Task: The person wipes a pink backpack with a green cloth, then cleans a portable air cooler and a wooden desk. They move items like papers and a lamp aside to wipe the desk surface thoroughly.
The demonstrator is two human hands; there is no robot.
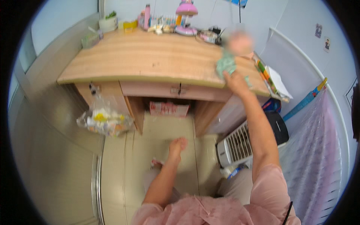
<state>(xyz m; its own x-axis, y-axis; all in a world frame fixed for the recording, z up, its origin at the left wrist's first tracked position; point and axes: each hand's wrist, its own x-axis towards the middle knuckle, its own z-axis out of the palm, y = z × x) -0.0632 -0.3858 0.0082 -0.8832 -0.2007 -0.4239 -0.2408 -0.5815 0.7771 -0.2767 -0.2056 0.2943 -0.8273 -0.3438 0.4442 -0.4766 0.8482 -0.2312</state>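
My right hand (236, 81) reaches forward to the right side of the wooden desk (150, 56). Its fingers are closed on a crumpled light green cloth (226, 64), which lies against the desktop near the front right edge. Below desk height, in front of the knee space, hangs my left hand (177, 146). It touches nothing, and its fingers look loosely apart, though they are small and a little blurred.
Along the desk's back stand a pink lamp (186, 30), a pink bottle (147, 17) and a potted plant (108, 23). Papers (278, 82) lie at the right edge. A filled plastic bag (107, 119) hangs at left; a grilled white appliance (235, 145) stands at right.
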